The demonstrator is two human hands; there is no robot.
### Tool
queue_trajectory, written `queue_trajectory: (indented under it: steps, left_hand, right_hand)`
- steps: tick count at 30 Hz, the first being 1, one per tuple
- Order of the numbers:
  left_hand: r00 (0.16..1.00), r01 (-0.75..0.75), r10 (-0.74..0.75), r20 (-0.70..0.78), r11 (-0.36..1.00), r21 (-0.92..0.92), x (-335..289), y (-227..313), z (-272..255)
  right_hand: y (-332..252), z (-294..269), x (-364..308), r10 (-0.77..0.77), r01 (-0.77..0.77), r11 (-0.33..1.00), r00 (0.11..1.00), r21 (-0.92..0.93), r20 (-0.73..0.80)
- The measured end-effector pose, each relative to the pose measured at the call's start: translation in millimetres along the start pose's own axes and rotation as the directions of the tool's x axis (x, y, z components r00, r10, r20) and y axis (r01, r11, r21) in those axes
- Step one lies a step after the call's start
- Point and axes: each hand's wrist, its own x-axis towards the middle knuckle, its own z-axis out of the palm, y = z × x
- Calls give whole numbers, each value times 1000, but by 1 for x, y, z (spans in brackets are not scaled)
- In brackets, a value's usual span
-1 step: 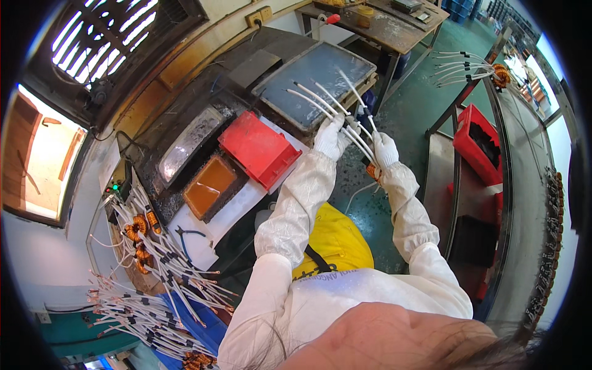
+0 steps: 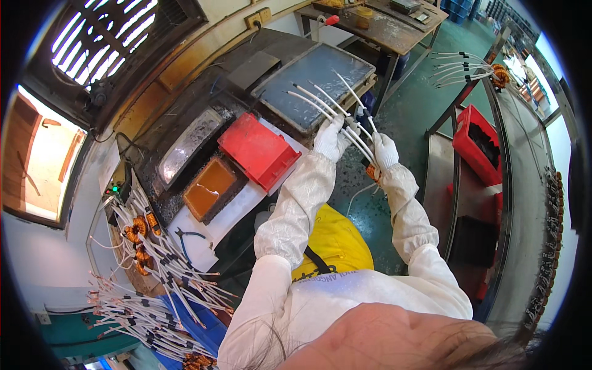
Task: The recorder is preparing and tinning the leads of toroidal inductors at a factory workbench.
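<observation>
Head view: nearest, at lower left, a heap of coils (image 2: 135,230) shows coppery lead ends; whether these are finished or waiting, I cannot tell. Further out, the left hand's (image 2: 331,139) fingers curl closed around white leads (image 2: 351,137); the right hand's (image 2: 386,151) close on them too, beside the orange coil (image 2: 371,171). This piece seems partway through handling, not set down. Beyond, the worktop (image 2: 287,40) carries an amber-filled tray (image 2: 209,190), a red bin (image 2: 256,145) and a grey tray (image 2: 311,89). Far right, another coil (image 2: 500,75) has splayed leads, its progress unclear.
</observation>
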Motion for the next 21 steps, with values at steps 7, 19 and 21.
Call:
queue_trajectory:
  steps: [7, 19, 21]
  left_hand:
    - [995, -95, 100, -17, 979, 181, 8, -13, 26]
    - [990, 117, -133, 48, 961, 249, 73, -41, 79]
    - [985, 122, -141, 103, 977, 177, 87, -45, 90]
  right_hand:
    - [-34, -4, -4, 59, -50, 994, 993, 94, -102]
    - [-70, -20, 44, -174, 132, 902, 983, -412, -67]
    - [-72, -29, 55, -196, 141, 896, 977, -420, -90]
